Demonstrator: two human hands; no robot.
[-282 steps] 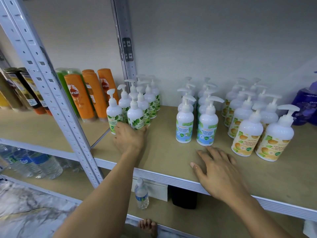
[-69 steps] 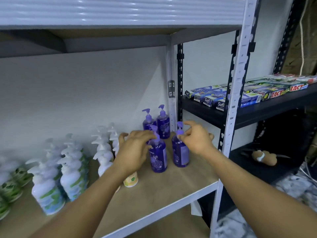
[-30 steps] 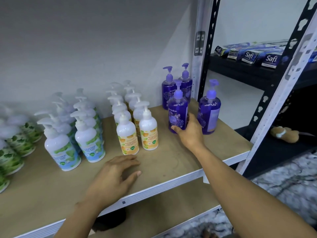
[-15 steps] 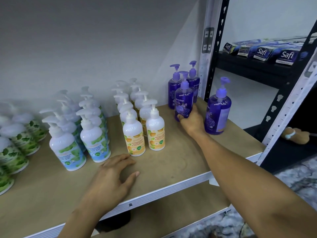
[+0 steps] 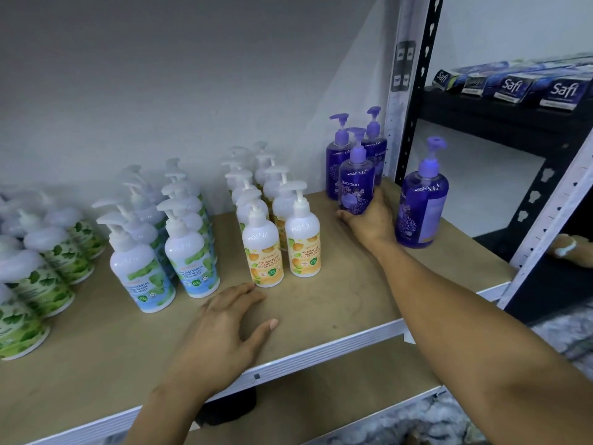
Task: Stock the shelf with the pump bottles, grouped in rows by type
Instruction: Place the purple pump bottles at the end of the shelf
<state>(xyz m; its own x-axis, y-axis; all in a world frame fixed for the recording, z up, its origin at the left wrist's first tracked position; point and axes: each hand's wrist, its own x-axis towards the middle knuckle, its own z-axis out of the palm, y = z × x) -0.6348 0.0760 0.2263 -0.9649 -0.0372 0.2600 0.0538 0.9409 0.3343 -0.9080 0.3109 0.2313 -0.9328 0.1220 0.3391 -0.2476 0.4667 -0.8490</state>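
Right hand point(image 5: 369, 220) gripped the foot of a purple guardian pump bottle point(image 5: 356, 184), held upright low on the shelf point(image 5: 321, 309) just in front of two matching bottles point(image 5: 337, 162) by the back wall, apparently to line it into their row. A fourth purple bottle point(image 5: 422, 203) stood just beside the hand, forward of the rest. Left hand point(image 5: 224, 332) lay flat and released on the bare board near the orange-labelled hand wash bottles point(image 5: 263, 252), probably bracing.

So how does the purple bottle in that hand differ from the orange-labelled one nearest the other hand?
The purple bottle is see-through purple with a purple pump; the orange-labelled bottle is white with a white pump. The right hand grips the purple bottle low down; nothing grips the orange-labelled bottle. Both are round pump bottles.
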